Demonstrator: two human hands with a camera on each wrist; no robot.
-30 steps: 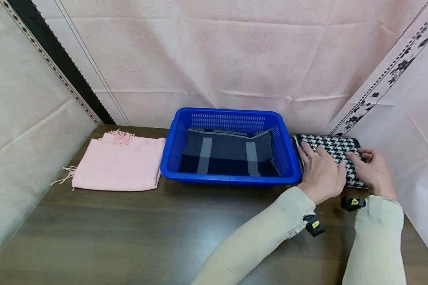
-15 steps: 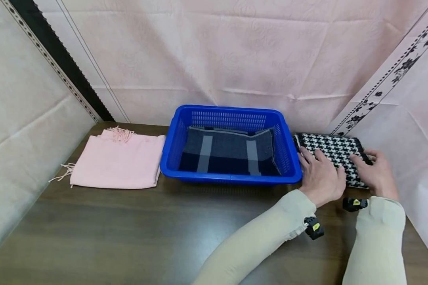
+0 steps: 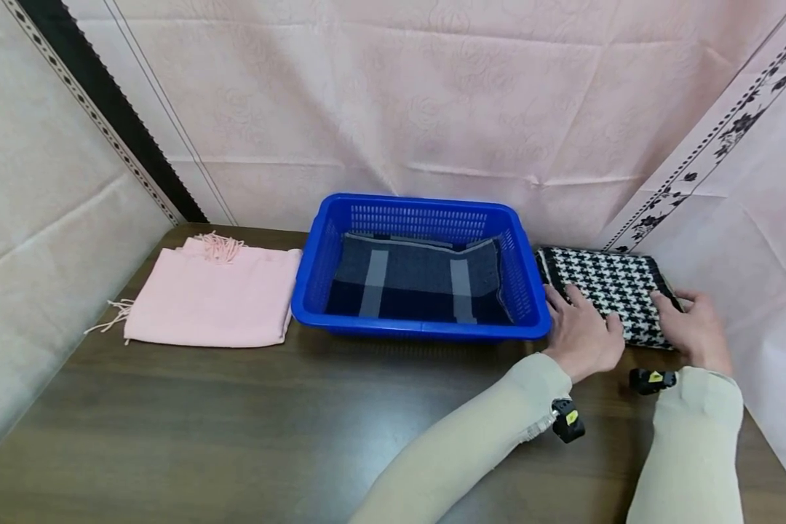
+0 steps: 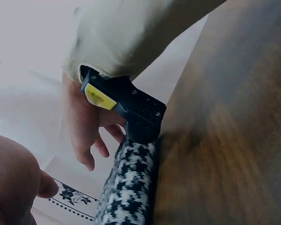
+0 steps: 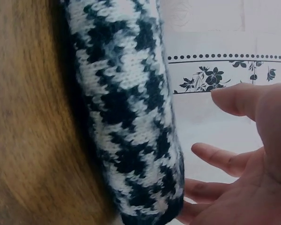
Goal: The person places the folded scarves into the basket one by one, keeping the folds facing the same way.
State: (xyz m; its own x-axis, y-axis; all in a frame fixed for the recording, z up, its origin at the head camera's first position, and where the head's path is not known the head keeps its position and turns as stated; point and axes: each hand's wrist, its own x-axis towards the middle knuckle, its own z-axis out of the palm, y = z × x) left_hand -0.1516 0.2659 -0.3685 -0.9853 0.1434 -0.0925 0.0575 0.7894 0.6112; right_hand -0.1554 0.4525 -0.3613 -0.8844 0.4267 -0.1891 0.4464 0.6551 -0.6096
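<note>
A folded black-and-white houndstooth knit cloth [image 3: 609, 284] lies on the table, right of the blue basket. My left hand [image 3: 583, 335], fingers fairly straight, is at its left front corner, close by the basket. At the right edge is my right hand [image 3: 697, 327], its thumb over that side. The right wrist view shows the right hand [image 5: 253, 159] with spread fingers beside the thick knit fold [image 5: 131, 112]. In the left wrist view the left thumb [image 4: 48, 185] is apart from the cloth [image 4: 129, 187]. Whether the left fingertips touch it, I cannot tell.
The blue plastic basket [image 3: 426, 329] stands mid-table with a folded dark blue-grey striped cloth [image 3: 419, 280] inside. To its left lies a folded pink fringed cloth [image 3: 216, 298]. Pale fabric [image 3: 393, 109] hangs behind the wooden table [image 3: 236, 422].
My left hand has drawn back toward the front edge of the houndstooth cloth, uncovering more of it. The right hand has shifted slightly toward me. Basket and other cloths stay put.
</note>
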